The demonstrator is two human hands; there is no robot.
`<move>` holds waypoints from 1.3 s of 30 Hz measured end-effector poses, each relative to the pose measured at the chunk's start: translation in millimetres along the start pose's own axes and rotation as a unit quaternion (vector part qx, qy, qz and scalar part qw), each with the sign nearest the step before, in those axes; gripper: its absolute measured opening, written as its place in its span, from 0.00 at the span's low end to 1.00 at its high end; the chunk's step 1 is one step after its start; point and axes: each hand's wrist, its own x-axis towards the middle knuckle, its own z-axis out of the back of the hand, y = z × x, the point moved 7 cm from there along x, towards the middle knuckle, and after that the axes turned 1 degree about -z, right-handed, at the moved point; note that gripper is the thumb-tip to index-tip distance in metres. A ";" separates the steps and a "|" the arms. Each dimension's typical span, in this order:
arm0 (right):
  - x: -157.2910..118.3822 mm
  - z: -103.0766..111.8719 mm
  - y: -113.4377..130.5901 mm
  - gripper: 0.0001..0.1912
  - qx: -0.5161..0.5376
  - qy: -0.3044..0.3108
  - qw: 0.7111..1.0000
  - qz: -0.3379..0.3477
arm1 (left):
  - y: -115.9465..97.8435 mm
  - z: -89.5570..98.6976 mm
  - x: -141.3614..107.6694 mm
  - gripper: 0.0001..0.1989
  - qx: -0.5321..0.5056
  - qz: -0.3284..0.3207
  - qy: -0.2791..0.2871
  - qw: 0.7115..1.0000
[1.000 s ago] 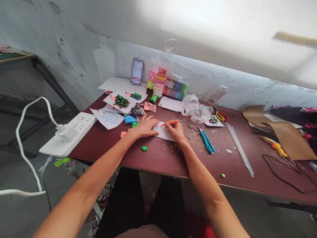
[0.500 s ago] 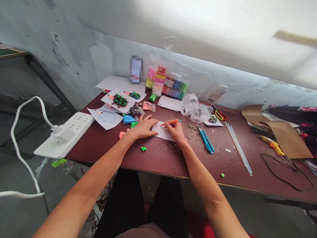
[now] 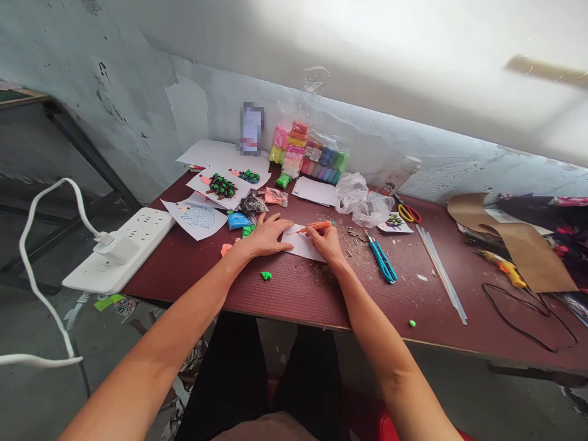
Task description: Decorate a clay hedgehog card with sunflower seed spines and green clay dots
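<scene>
A small white sheet of paper (image 3: 303,246) lies on the table between my hands. My left hand (image 3: 270,236) rests with fingers spread at its left edge. In my right hand (image 3: 327,241) is an orange pen (image 3: 320,225), its thin tip slanting left onto the sheet. Any mark under the tip is too small to make out. Green clay in a bag (image 3: 248,231) and a lump of orange clay (image 3: 225,248) sit by my left wrist. A loose green clay piece (image 3: 266,275) lies nearer the table's front edge.
A teal utility knife (image 3: 382,260), sunflower seeds (image 3: 353,233) and scissors (image 3: 408,212) lie to the right, with glue sticks (image 3: 443,275) and a glue gun (image 3: 503,267) beyond. Hedgehog pictures (image 3: 223,185), clay packs (image 3: 321,162) and a power strip (image 3: 117,257) are behind and left.
Both hands stay in nearly the same place, the left spread on the paper and the right with the pen. The view has shifted very slightly.
</scene>
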 end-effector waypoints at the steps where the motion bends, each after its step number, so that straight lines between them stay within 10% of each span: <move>1: -0.1 0.4 0.0 0.20 -0.002 -0.003 1.000 0.004 | 0.2 -0.3 0.2 0.34 -0.001 -0.003 -0.002 1.000; 39: -19.6 42.1 -0.4 0.18 -0.079 -0.110 0.990 -0.042 | -1.6 1.0 -1.2 0.33 0.002 -0.003 0.002 1.000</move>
